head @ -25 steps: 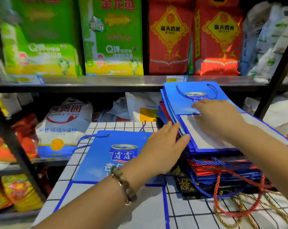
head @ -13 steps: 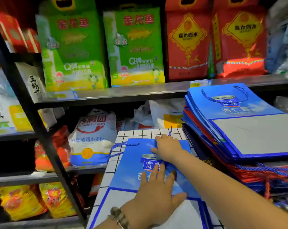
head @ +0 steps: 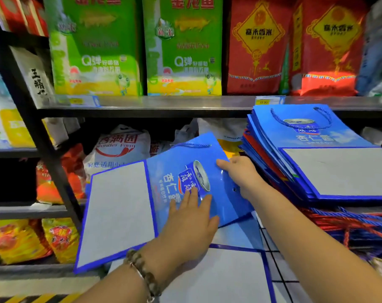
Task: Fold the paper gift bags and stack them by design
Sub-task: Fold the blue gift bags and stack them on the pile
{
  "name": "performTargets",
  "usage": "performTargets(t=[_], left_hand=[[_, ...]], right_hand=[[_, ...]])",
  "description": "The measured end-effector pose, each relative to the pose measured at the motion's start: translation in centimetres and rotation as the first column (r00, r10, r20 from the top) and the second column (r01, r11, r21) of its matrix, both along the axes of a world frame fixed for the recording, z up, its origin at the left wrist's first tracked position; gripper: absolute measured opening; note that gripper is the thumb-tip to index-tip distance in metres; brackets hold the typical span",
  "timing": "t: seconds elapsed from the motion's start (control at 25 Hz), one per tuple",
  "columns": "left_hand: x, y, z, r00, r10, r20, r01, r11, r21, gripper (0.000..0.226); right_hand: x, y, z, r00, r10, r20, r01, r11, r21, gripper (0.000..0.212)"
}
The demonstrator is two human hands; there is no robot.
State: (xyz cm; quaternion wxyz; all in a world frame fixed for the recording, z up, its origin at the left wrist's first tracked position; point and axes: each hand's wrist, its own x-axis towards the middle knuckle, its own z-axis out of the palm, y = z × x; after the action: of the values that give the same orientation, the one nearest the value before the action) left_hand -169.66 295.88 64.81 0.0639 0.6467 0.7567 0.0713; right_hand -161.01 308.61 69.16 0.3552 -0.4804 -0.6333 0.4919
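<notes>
A flat blue gift bag (head: pixel 170 169) with a grey base panel lies turned sideways and tilted up over the table's left edge. My right hand (head: pixel 240 174) grips its right edge, thumb on top. Fingers straight, my left hand (head: pixel 190 221) presses flat on its printed face. Under it lies another folded blue bag (head: pixel 218 276) on the checkered table (head: pixel 279 287). To the right stands a stack of folded blue bags (head: pixel 317 136), resting on red bags (head: pixel 256 149) and darker ones.
Red and blue rope handles (head: pixel 349 221) spill from the stack's front. A metal shelf (head: pixel 163 103) runs behind, holding green rice bags (head: pixel 98 51) and red rice bags (head: pixel 255 51). A black rack post (head: pixel 39 136) and flour sacks (head: pixel 118 147) stand to the left.
Both hands left the right-hand stack and came onto the blue bag on the table. That bag has since been lifted and turned sideways, showing a second blue bag beneath it.
</notes>
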Motion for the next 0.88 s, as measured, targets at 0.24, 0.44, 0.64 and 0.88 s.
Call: performTargets(t=[0.24, 0.44, 0.64, 0.88], left_hand=[[0.0, -0.9, 1.1, 0.939, -0.049, 0.341, 0.002, 0.991, 0.137, 0.070], [0.1, -4.8, -0.3, 0.979, -0.111, 0.174, 0.122, 0.991, -0.055, 0.088], [-0.3, -8.0, -0.4, 0.994, -0.100, 0.044, 0.107, 0.977, -0.183, 0.104], [0.3, -9.9, -0.3, 0.993, -0.073, 0.090, 0.086, 0.985, -0.150, 0.085]], right_hand=[[4.2, -10.0, -0.8, 0.900, 0.128, -0.416, -0.237, 0.946, -0.223, 0.022], [8.1, -13.8, -1.6, 0.910, 0.394, -0.125, -0.414, 0.864, -0.288, 0.016], [9.2, -11.6, 0.8, 0.880, 0.019, 0.475, -0.219, 0.903, 0.370, 0.012], [2.7, -4.8, -0.8, 0.395, -0.089, 0.914, -0.437, 0.857, 0.272, 0.002]])
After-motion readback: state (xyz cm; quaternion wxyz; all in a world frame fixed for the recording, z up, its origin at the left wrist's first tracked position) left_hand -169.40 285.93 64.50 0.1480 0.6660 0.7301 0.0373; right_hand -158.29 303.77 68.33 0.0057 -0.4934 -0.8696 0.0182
